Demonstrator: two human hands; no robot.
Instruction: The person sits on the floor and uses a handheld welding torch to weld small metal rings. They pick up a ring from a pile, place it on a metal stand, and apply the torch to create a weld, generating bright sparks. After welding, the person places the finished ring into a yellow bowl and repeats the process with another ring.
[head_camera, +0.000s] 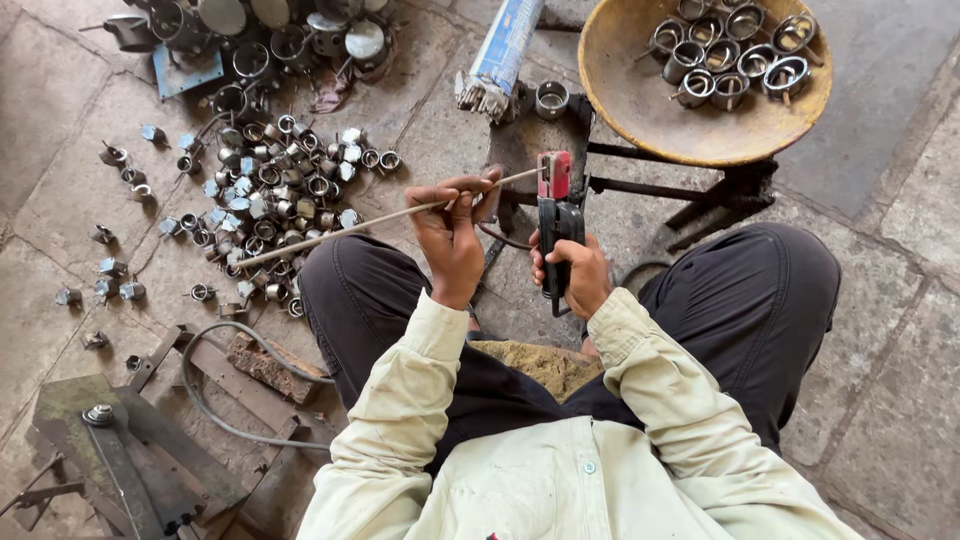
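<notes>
gripping a thin straight welding rod (380, 218), left hand (452, 237) feeds it into the right hand's (570, 270) red-and-black electrode holder (556, 215).

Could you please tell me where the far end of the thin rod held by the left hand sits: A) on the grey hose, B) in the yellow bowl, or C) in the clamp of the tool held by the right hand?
C: the left hand holds the thin rod, whose end meets the red clamp of the tool gripped by the right hand.

Left hand (450, 235) pinches a thin rod (380, 220) into the red-tipped electrode holder (556, 215) gripped by the right hand (572, 275)
</notes>
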